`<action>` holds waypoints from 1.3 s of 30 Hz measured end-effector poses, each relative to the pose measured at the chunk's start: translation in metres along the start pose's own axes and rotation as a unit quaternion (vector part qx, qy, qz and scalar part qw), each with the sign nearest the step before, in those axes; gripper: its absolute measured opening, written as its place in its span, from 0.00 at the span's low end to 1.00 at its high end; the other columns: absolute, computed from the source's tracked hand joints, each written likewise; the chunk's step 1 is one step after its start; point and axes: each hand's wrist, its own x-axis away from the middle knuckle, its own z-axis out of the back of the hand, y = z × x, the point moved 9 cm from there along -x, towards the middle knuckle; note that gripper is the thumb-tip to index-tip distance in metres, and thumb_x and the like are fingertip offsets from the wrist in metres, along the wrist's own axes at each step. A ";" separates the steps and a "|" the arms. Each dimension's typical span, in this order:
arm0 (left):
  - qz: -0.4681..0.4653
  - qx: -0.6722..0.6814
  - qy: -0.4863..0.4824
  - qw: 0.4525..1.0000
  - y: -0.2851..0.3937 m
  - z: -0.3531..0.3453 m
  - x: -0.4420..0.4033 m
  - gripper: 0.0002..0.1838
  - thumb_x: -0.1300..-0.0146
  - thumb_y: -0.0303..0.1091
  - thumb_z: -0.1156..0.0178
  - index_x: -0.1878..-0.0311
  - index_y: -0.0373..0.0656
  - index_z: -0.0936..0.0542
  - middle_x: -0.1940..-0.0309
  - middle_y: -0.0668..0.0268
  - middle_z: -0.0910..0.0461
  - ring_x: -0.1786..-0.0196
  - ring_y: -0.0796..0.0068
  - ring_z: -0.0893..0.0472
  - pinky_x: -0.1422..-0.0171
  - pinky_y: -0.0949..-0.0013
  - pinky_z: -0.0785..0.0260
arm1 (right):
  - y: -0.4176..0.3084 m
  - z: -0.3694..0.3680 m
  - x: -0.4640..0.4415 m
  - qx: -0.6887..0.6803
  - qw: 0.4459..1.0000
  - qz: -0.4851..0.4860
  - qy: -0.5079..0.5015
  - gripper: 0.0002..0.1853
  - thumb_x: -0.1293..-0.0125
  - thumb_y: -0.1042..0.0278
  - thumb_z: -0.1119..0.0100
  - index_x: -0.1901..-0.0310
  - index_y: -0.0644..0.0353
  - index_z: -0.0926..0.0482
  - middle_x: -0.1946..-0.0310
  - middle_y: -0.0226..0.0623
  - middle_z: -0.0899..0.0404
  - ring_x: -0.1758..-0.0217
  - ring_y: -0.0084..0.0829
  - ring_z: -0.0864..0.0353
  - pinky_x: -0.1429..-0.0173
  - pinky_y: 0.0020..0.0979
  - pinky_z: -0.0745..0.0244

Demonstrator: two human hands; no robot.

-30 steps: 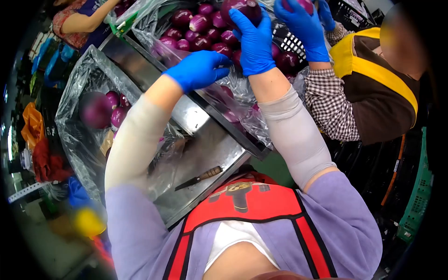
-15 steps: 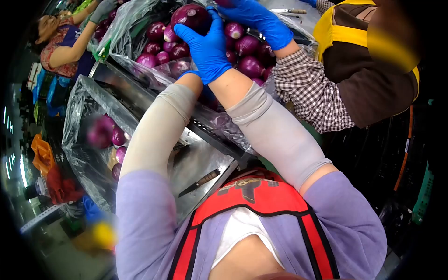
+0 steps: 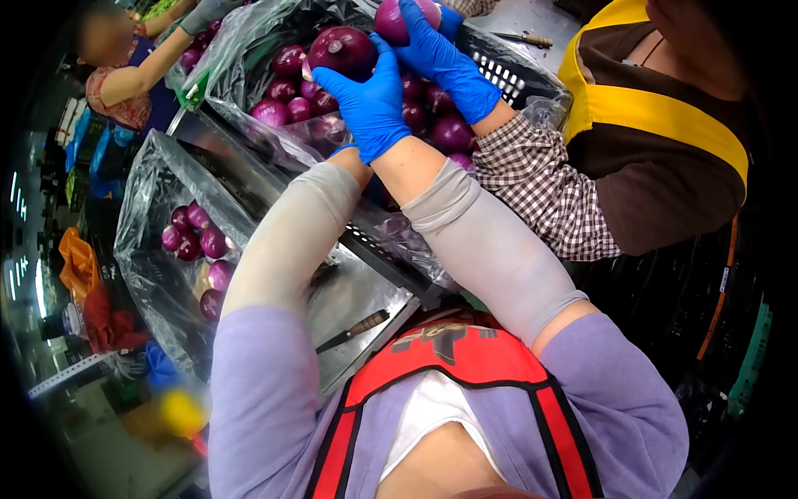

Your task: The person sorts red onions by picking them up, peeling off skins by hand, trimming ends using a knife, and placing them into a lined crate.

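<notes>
A large red onion sits in my right hand, the blue-gloved thumb and fingers curled about its near side. Below it lies a crate of red onions lined with clear plastic. My left hand is mostly hidden behind my right wrist; only a sliver of blue glove shows, so its fingers cannot be seen. Close on the right, a co-worker's blue-gloved hand grips another red onion.
A wooden-handled knife rests on the metal surface by my apron. On the left, a plastic-lined container holds smaller red onions. Another knife lies at the back right. A person in grey gloves works at far left.
My right hand keeps the onion, which sits slightly lower in view. The co-worker's hand and onion have shifted lower, showing more of that onion and the crate's black slotted side. The view moved slightly.
</notes>
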 end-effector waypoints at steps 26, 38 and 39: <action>0.005 0.002 0.021 1.000 0.001 0.004 -0.003 0.23 0.43 0.43 0.38 0.46 0.44 0.22 0.52 0.54 0.20 0.50 0.54 0.21 0.43 0.58 0.30 | -0.007 0.010 -0.002 0.048 0.997 0.041 0.039 0.47 0.58 0.70 0.22 0.37 0.65 0.41 0.44 0.46 0.31 0.43 0.37 0.27 0.38 0.34 0.29; 0.008 -0.001 0.032 0.999 -0.001 -0.002 0.002 0.24 0.45 0.43 0.37 0.45 0.44 0.23 0.51 0.54 0.20 0.50 0.55 0.21 0.43 0.59 0.30 | -0.018 0.008 0.006 0.080 0.991 0.103 0.032 0.48 0.58 0.69 0.22 0.35 0.61 0.41 0.44 0.45 0.32 0.43 0.37 0.28 0.39 0.33 0.29; 0.008 0.000 0.032 0.999 0.000 -0.001 0.002 0.24 0.45 0.43 0.37 0.45 0.44 0.23 0.51 0.54 0.20 0.50 0.55 0.21 0.43 0.59 0.30 | -0.019 0.007 0.006 0.085 0.990 0.112 0.029 0.49 0.58 0.69 0.22 0.35 0.60 0.41 0.44 0.45 0.32 0.43 0.37 0.28 0.40 0.33 0.29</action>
